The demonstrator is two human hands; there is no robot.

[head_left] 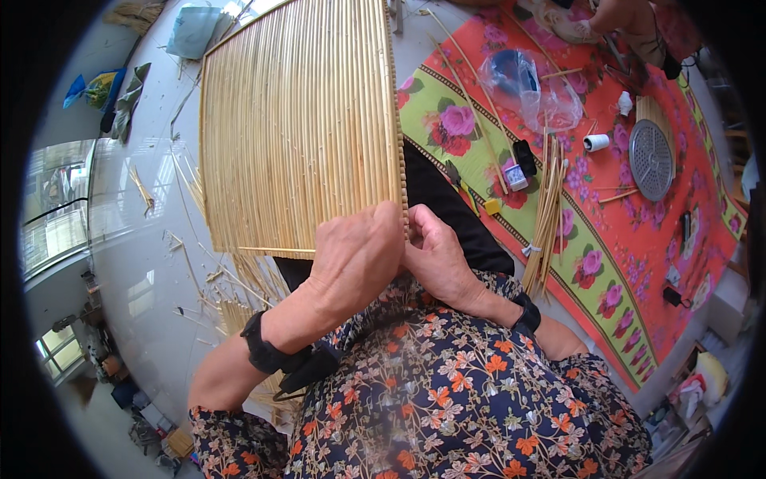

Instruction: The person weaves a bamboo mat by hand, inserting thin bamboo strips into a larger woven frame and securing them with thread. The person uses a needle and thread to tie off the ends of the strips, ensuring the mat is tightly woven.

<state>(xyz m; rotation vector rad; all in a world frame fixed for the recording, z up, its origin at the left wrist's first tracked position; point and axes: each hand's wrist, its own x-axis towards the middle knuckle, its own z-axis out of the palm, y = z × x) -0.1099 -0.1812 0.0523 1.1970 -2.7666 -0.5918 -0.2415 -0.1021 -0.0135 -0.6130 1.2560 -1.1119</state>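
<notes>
A panel of straw-coloured stalks (299, 128), laid side by side and bound along the edges, spreads out in front of me. My left hand (359, 247) is closed at its lower right corner, knuckles up, with the fingertips hidden behind the hand. Right beside it, my right hand (437, 257) pinches at the stitched right edge of the panel, thumb and fingers pressed together. Whether a thread or stalk end lies between those fingers is too small to make out. The two hands touch or nearly touch.
Right of me a red flowered cloth (614, 271) holds a bundle of thin sticks (546, 215), a white thread spool (595, 143), a round perforated metal disc (651, 160) and a clear plastic bag (550, 104). Loose stalks (239, 303) litter the floor at left. Another person's hand (581, 30) shows far right.
</notes>
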